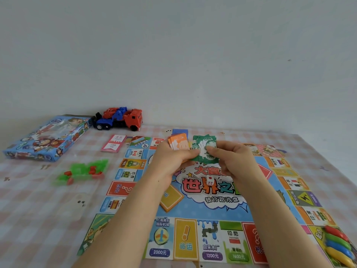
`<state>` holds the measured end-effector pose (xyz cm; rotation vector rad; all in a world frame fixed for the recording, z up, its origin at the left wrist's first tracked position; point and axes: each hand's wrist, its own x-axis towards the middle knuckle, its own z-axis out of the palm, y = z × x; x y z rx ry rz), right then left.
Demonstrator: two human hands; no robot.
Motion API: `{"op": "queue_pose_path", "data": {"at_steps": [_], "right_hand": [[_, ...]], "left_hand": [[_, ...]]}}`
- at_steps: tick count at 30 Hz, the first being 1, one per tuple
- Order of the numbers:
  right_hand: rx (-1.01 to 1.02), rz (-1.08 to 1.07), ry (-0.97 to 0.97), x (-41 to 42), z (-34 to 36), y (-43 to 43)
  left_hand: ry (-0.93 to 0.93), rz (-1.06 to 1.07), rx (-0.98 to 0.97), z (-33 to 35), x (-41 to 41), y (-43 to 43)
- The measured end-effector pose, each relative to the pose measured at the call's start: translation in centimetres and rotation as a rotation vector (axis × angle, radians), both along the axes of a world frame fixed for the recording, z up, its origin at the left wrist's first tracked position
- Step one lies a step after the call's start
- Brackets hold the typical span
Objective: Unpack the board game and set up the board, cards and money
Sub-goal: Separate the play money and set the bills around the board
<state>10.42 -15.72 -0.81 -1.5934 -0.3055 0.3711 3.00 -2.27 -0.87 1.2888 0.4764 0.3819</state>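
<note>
Above the board (193,238), the left hand (170,157) and right hand (231,157) pinch a wad of green notes (206,146) between curled fingers. Best to square its edges first, then lay it flat beside the orange notes (178,144), keeping the colours separate.

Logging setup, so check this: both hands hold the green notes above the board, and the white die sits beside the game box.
No: the head view shows the white die on the board, at its centre, far from the game box. The left hand and right hand do hold the green notes above it.
</note>
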Motion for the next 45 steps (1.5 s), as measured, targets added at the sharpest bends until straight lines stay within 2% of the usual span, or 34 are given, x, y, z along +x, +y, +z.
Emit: {"op": "queue_pose_path", "data": {"at_steps": [8,13,17,22,24,29,37,45], "right_hand": [[0.014,-0.014,0.010,0.1,-0.2,0.1],[-0.034,-0.169,-0.039,0.9,-0.3,-0.4],[-0.234,-0.232,-0.224,1.3,-0.4,-0.9],[-0.469,-0.199,-0.388,1.0,-0.7,-0.6],[-0.452,-0.211,-0.376,1.1,-0.7,-0.7],[-0.238,-0.181,-0.225,1.1,-0.3,-0.2],[-0.441,-0.131,-0.398,0.6,-1.1,1.0],[-0.414,-0.197,-0.410,1.0,-1.2,0.6]], "left_hand": [[0.038,0.029,0.041,-0.2,0.1,0.0],[0.014,0.017,-0.197,0.3,0.2,0.0],[-0.023,0.029,-0.300,0.6,0.0,0.5],[-0.027,0.018,-0.209,0.5,-0.3,0.8],[-0.025,0.045,-0.179,0.5,-0.3,1.1],[-0.028,0.070,-0.142,0.5,-0.2,1.2],[0.005,0.024,-0.115,0.1,-0.1,1.2],[0.008,-0.012,-0.101,0.2,-0.4,1.0]]}}
